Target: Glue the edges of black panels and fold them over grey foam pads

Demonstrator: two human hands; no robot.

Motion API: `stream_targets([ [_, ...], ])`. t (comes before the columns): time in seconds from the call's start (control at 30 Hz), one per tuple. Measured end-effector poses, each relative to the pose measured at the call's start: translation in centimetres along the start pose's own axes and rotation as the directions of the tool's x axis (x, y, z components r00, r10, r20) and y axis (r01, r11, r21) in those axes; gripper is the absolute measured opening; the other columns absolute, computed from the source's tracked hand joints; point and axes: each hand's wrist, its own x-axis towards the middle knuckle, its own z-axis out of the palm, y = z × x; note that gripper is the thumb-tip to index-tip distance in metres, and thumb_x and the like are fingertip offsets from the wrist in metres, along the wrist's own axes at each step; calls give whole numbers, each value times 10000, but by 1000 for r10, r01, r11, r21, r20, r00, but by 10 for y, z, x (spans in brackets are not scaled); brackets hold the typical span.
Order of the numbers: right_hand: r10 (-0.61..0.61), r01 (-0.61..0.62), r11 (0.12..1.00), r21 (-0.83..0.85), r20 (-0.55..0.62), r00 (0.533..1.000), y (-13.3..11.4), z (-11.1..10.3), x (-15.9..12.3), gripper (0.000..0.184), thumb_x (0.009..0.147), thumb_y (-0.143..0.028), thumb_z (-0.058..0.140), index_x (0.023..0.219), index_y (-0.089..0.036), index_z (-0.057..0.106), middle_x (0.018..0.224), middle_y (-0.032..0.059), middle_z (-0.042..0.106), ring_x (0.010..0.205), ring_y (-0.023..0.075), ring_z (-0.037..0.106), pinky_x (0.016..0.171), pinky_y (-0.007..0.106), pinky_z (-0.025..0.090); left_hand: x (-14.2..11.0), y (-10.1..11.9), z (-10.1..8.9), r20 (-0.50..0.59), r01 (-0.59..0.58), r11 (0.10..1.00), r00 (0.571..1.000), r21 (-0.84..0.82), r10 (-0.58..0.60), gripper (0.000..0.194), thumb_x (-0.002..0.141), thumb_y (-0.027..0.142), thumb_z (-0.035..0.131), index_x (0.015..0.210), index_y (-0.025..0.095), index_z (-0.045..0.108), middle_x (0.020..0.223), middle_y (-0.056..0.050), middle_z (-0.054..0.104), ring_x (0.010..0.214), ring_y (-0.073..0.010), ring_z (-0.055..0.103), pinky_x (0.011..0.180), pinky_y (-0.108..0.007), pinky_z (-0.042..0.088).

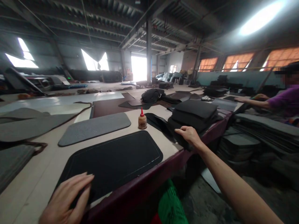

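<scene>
A black, round-cornered mat [112, 155] lies flat near the table's front edge, with a thin, pale line running inside its border. My left hand [68, 196] rests at its near-left corner, fingers stretched out and holding nothing. To the right, my right hand [190, 136] has its thumb and fingers closed on the edge of a black sheet [171, 129], beside a stack of black sheets [195, 110]. Past the mat stands a small bottle [142, 120] with a red pointed cap and brownish contents. A grey round-cornered piece [95, 127] lies behind the mat.
Grey sheets [35, 124] lie to the left on the table [42, 174]. A black bag-like bundle [151, 95] sits farther back. On the right, a person in a purple top [283, 101] works near stacked dark sheets [243, 140] below table height.
</scene>
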Motion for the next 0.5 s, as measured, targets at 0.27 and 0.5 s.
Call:
stream_targets([
  [0.27,42,-47,980,194,28,999,-6,21,-6,431,769,-585,654,595,-199,573,524,-27,478,508,127,445,463,256,239,37,117,77,296,-7,912,945,-411,140,206,937,190,531,1041,276,687,1030,-25,715,976,-188,681,844,-304,589],
  [0.5,105,-180,911,372,214,971,-2,30,-13,371,783,-527,626,647,-182,613,568,-3,554,524,150,514,466,240,335,79,176,161,526,255,789,844,-560,101,608,778,203,710,1361,220,537,1445,-119,518,1341,-287,499,1130,-450,450],
])
